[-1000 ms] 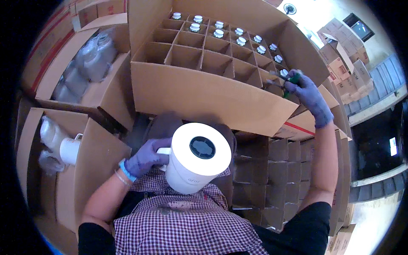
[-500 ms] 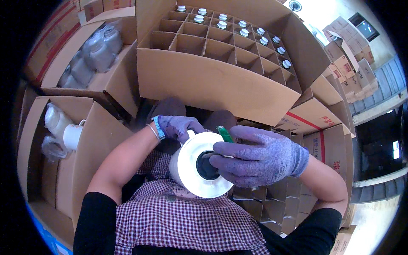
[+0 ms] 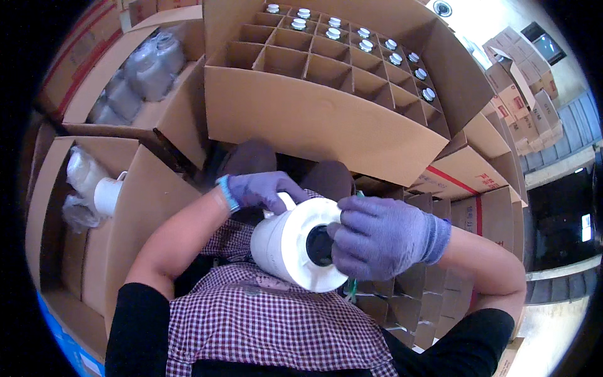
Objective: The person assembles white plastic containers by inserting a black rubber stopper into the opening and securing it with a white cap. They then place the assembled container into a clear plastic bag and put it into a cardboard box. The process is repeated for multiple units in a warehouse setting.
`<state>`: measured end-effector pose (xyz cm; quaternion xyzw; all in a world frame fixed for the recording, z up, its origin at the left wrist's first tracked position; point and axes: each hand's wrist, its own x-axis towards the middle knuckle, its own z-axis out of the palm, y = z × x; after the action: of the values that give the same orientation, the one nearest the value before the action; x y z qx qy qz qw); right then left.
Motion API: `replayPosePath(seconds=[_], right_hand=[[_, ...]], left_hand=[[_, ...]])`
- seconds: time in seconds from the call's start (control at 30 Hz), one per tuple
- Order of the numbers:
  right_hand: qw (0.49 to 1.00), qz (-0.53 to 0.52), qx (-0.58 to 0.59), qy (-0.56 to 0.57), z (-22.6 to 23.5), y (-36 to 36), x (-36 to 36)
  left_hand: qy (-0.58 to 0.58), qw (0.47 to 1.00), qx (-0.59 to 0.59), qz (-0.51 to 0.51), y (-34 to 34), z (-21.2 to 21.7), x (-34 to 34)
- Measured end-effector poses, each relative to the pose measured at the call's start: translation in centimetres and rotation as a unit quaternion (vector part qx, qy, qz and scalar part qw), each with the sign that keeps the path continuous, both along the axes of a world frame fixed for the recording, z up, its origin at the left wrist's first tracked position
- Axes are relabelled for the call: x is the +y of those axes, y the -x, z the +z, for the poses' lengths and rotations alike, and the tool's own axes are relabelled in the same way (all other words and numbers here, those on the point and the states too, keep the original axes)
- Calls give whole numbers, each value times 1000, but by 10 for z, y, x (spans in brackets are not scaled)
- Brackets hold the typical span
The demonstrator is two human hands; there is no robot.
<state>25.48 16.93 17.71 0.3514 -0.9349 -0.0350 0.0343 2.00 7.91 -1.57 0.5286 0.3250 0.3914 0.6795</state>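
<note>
Left of centre, our left gloved hand (image 3: pixel 267 190) wraps the handle (image 3: pixel 286 202) of a white jug (image 3: pixel 289 252), tilted at mid-frame; the jug looks stiff, light and smooth, probably best held by that handle. Right of centre, our right gloved hand (image 3: pixel 383 239) curls at its dark opening (image 3: pixel 319 245); we cannot tell what it grips.

White jug (image 3: pixel 291 246) in gloved left grip (image 3: pixel 262 190)

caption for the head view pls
Left hand holds a white jug by its handle, right hand at its round end, near an open divided box.
</note>
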Motion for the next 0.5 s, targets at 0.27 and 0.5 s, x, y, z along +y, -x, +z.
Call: replayPosePath(seconds=[0.27,0.5], right_hand=[[773,-582,-128,220,-64,20,66],[767,-561,222,218,-33,23,152]], left_hand=[[-155,902,290,281,-93,21,-103],[-92,903,87,410,-76,-17,-75]])
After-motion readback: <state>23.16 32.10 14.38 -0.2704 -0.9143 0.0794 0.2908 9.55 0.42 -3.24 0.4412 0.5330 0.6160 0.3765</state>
